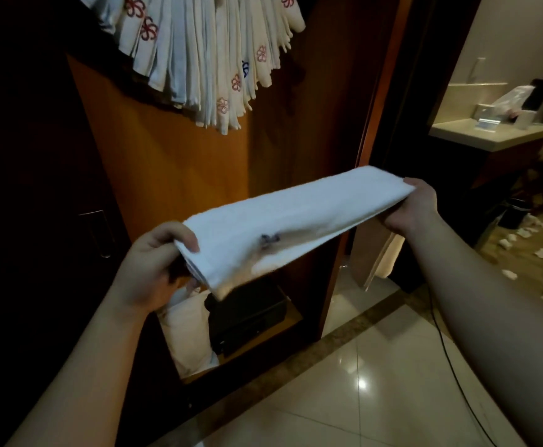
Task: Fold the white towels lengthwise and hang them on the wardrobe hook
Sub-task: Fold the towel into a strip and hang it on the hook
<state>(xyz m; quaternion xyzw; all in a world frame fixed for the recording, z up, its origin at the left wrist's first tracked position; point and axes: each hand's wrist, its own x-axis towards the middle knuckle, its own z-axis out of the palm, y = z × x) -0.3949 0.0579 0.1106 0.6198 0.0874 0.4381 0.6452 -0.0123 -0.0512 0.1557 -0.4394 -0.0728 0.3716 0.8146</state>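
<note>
Wardrobe (179, 162) front: hands grip folded towel (296, 217) ends.

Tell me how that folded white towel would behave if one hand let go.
The folded towel would probably flop down from whichever hand keeps its grip; it already sags between the left hand and right hand. It looks light, held by pinches at its ends. Its layers may slide apart.

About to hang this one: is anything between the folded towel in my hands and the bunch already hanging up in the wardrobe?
Nothing visible. The towel, held at its ends by the left hand and right hand, has open air and the bare wardrobe panel above it up to the hanging towels. The hook itself is out of view.
</note>
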